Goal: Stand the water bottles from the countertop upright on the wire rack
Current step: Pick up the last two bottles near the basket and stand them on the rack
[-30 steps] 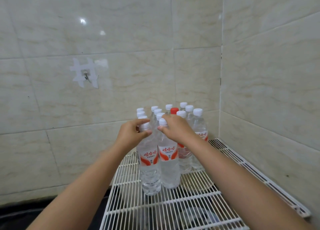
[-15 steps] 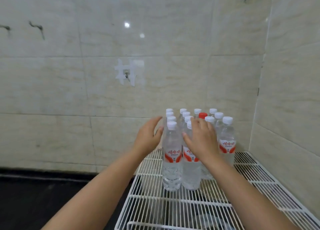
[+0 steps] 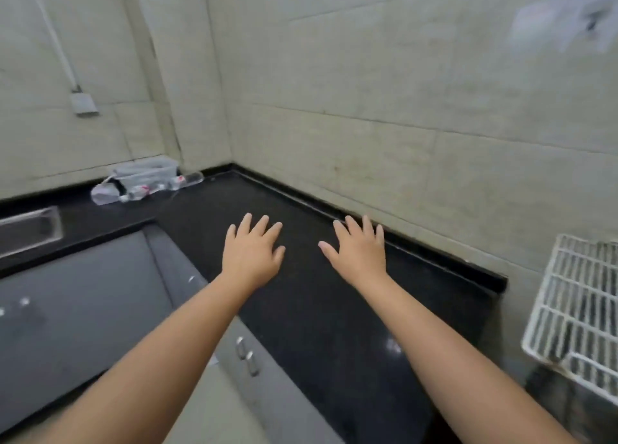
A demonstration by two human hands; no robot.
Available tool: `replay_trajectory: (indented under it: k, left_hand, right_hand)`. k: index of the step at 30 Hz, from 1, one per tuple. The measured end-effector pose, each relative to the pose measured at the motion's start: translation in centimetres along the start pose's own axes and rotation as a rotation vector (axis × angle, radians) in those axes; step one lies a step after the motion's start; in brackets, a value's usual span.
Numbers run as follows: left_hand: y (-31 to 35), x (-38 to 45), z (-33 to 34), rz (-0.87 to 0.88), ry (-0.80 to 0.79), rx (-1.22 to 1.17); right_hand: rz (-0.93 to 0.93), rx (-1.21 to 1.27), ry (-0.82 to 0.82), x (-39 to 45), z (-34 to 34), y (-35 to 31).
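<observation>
A: Nearest stuff first?

B: Two bare forearms run up from the bottom edge. Under the left one sits a grey cabinet front point(image 3: 284, 407) with two small metal handles point(image 3: 245, 355). Left of that, a grey floor.

A: Hands?

B: Left hand point(image 3: 252, 251) is out flat, palm down, fingers straight and spread, holding nothing. Right hand point(image 3: 359, 251) is the same: fingers apart, thumb out to the side, nothing in it. Both are over the black countertop point(image 3: 334, 310). Can't tell whether they touch it or hover.

A: Rack?

B: A corner of the white wire rack point(image 3: 582, 310) shows at the right edge, just past the end of the countertop. The visible part carries no bottles. It's well apart from both hands.

A: Where are the bottles?

B: Far corner of the countertop, back left. A few clear water bottles point(image 3: 157, 186) with red-and-white labels lie on their sides, next to crumpled clear plastic wrap point(image 3: 143, 172). Blurred, so the count is unclear. Well away from the hands.

A: Anything else back there?

B: A metal sink point(image 3: 30, 229) set into the counter at far left. Tiled walls behind, with a white socket box point(image 3: 83, 104) on the left wall and a conduit running up from it. Top right of the wall has a blurred white patch point(image 3: 565, 25).
</observation>
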State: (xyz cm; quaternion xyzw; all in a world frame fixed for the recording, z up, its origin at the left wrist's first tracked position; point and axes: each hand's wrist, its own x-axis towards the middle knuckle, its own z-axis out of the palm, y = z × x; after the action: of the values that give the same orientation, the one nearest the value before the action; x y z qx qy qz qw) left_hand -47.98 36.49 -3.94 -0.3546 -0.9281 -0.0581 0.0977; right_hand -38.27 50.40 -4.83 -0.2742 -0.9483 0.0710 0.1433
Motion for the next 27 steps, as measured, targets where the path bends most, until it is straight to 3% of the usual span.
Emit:
replay_trajectory:
  k: [7, 12, 19, 27]
  left_hand:
    - [-22.3, -1.5, 6.1, -0.247, -0.164, -0.018]
    - [-33.7, -2.0, 9.6, -0.42, -0.204, -0.091]
    - [-46.0, 3.9, 13.8, -0.536, -0.247, -0.121]
    - [-59.4, 21.2, 16.5, -0.548, -0.214, -0.096]
  right_hand:
    - [-0.177, 0.057, -0.191, 4.7, 14.0, -21.0]
    - [-0.261, 0.068, -0.311, 7.2, 21.3, -32.6]
    - [-0.301, 0.076, -0.392, 16.5, 28.4, -42.2]
    - [-0.274, 0.09, -0.332, 36.9, 34.6, -49.2]
